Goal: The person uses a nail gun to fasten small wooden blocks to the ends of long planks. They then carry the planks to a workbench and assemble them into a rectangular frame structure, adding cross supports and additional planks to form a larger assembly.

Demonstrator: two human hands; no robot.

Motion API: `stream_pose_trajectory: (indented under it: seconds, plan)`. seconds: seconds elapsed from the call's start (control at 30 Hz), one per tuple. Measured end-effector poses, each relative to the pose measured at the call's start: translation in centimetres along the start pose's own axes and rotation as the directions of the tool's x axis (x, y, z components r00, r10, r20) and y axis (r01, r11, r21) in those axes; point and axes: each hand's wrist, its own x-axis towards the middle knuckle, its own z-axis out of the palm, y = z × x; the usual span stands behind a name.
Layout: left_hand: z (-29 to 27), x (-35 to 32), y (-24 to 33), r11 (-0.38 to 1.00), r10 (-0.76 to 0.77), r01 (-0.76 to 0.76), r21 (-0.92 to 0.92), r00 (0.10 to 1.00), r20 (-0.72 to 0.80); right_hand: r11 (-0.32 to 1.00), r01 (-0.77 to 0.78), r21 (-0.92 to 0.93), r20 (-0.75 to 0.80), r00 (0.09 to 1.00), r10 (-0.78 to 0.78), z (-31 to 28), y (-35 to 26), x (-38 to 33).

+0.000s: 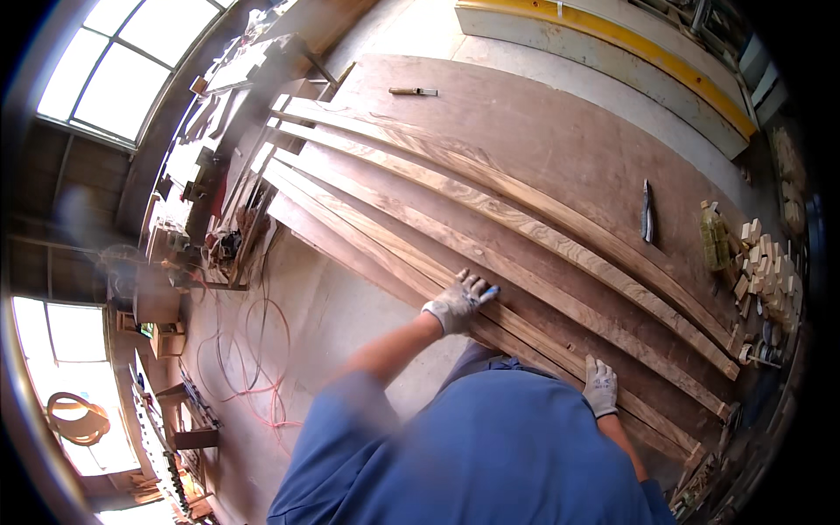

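Several long wooden strips (525,219) lie side by side on a big brown worktable, running from upper left to lower right. My left hand (457,304), in a whitish work glove, rests with its fingers spread on the pair of strips (385,248) nearest my body. A small blue patch shows by its fingertips; whether it belongs to the glove or is a separate thing, I cannot tell. Farther right along the same near strips, my right hand (601,388), gloved too, lies with fingers stretched out over the wood. Neither hand is visibly wrapped round a strip.
On the worktable (577,157) are a wooden-handled chisel (413,91) and dark pliers (647,212). A yellow-green bundle (714,236) and a pile of small wood blocks (766,267) stand at right. Hoses (262,376) coil on the floor at left. A yellow-edged beam (604,66) lies beyond.
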Motion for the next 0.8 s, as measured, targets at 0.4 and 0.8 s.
stream_pose_trajectory:
  seconds: [0.4,0.8]
  plan:
    - [1.1,0.6,1.4,0.999,0.024,-0.027,-0.043,0.997,-0.077,0.945,-0.148,-0.293,0.091,0.979,0.182,-4.5,-3.7,-1.4]
    - [0.1,-0.3,3.2,0.994,0.112,-0.111,-0.024,0.993,0.029,0.94,-0.211,-0.268,0.065,0.97,0.236,-2.1,-2.8,-3.1]
